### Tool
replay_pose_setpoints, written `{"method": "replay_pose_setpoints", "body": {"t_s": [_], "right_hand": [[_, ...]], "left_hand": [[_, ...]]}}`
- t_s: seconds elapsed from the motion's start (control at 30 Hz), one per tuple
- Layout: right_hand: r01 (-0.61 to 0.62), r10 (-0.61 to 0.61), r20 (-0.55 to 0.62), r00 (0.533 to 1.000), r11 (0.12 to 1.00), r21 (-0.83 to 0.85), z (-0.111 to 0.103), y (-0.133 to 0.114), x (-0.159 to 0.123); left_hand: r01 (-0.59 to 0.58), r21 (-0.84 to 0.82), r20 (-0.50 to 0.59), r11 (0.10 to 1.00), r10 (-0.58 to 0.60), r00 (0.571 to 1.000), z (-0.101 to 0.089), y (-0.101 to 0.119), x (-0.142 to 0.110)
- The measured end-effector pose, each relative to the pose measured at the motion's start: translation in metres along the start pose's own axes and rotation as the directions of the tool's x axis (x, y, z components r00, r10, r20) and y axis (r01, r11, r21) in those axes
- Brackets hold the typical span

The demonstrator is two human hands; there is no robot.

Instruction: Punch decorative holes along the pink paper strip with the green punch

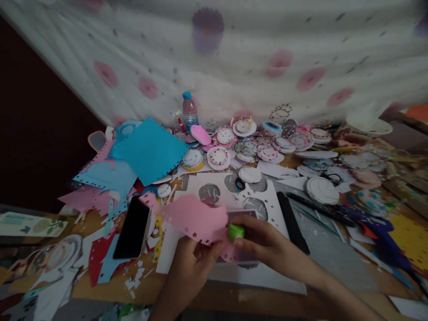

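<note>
"So, how many hands are busy?"

"Two. The left hand (197,261) has its grip closed on one pink paper sheet (200,218), mid-frame; the right hand (267,243) pinches one green craft punch (236,232) at the sheet's right edge."

"And nearby?"

"One smartphone (132,229) left of centre, one water bottle (190,111) upper centre, one bright blue sheet (150,151) left of the bottle."

"The dotted discs (220,156)?"

"Too overlapped to count."

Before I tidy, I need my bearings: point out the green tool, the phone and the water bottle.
Green tool (236,232), head view: its green body.
Phone (131,228), head view: middle of its dark screen.
Water bottle (190,109), head view: its see-through side.
</note>
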State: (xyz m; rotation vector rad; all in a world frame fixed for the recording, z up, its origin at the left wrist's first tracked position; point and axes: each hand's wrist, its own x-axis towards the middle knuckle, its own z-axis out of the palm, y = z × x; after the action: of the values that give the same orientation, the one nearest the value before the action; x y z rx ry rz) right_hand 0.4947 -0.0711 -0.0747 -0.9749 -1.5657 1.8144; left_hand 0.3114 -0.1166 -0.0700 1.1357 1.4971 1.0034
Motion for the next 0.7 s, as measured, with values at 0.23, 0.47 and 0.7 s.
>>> {"method": "replay_pose_setpoints", "body": {"t_s": [0.23,0.47,0.7], "right_hand": [[-0.13,0.101,0.124,0.987,0.958,0.256,0.006,-0.006,0.004],[-0.169,0.135,0.117,0.984,0.913,0.371,0.005,0.003,0.006],[-0.133,0.099,0.103,0.99,0.907,0.401,0.011,0.0,0.008]], "left_hand": [[-0.061,0.076,0.055,0.995,0.056,0.997,-0.005,0.006,0.005],[-0.063,0.062,0.074,0.996,0.058,0.996,-0.004,0.003,-0.001],[-0.129,0.141,0.05,0.982,0.123,0.991,-0.002,0.005,0.0]]}}
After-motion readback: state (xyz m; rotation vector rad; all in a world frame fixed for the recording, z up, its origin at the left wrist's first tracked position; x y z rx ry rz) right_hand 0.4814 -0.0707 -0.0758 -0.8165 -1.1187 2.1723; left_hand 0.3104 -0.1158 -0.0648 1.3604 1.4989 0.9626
